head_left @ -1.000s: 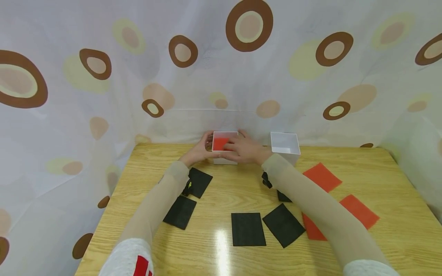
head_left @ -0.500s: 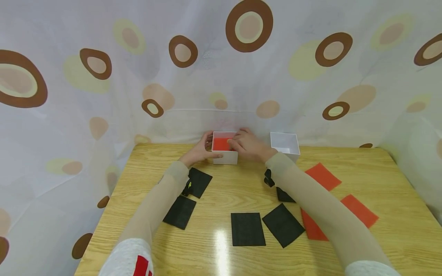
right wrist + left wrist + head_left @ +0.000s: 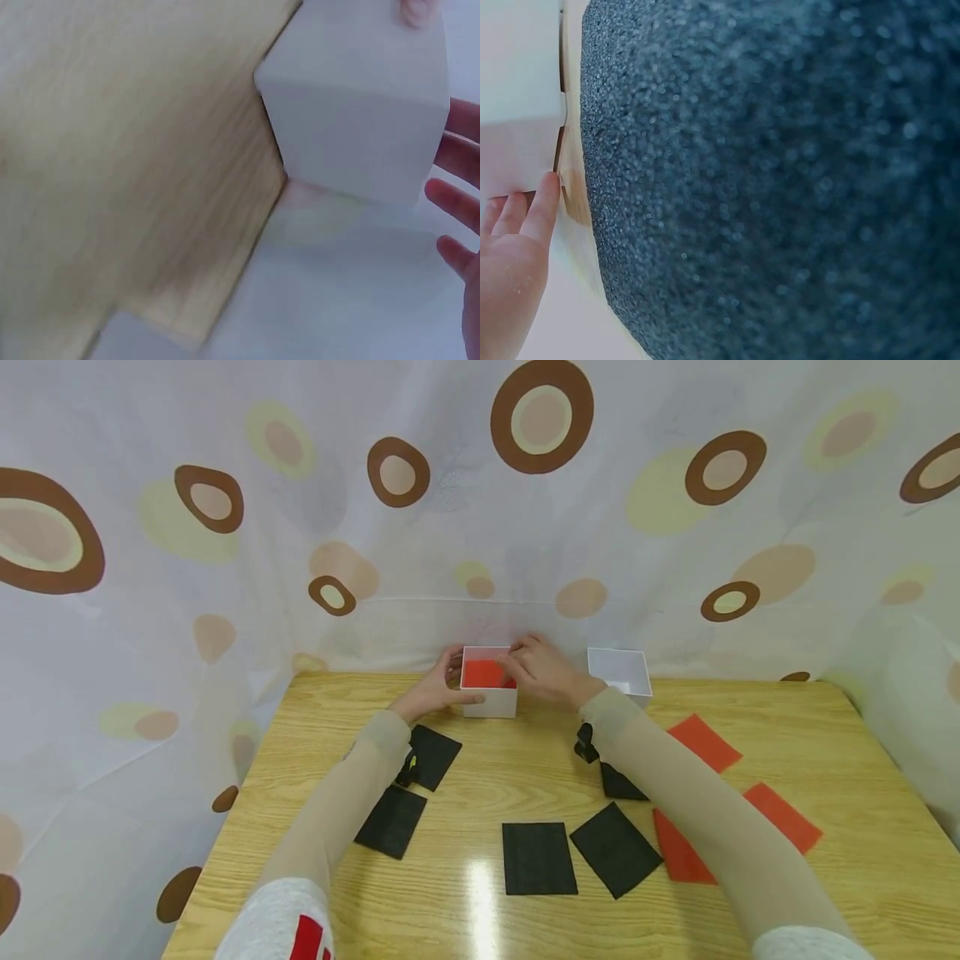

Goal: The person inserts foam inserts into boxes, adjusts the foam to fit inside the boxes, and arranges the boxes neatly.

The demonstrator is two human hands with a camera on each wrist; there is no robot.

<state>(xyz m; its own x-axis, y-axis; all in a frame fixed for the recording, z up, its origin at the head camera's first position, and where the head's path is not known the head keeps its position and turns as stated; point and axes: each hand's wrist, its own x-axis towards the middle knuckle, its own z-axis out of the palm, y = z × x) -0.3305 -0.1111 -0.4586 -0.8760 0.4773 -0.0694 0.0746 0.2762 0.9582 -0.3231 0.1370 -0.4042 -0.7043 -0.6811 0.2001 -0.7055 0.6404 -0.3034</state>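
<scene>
A patterned curtain (image 3: 337, 410) hangs at the left side and along the far edge of the wooden table (image 3: 465, 802). At the left lie two black sheets, a nearer one (image 3: 392, 822) partly under the left sleeve (image 3: 352, 789) and a farther one (image 3: 437, 757) beside it. Beyond them, the left hand (image 3: 429, 689) holds the left end of a white box (image 3: 498, 703), thumb across its near wall, fingers along the left side. The box stands upright at the table's far edge, open at the top, with a red sheet (image 3: 477, 673) inside. Near the middle lies another black sheet (image 3: 540, 860). Far beyond it, the right hand (image 3: 545, 672) reaches over the box's right rim, its fingers apart and loosely bent; whether it pinches the red sheet cannot be told. To the right are a turned black sheet (image 3: 617, 852), a second box (image 3: 622, 670) at the far edge, and one more black sheet (image 3: 621, 783) partly hidden by the right sleeve (image 3: 675, 797). Farthest right lie three red sheets (image 3: 782, 818), the leftmost partly covered by that sleeve.
</scene>
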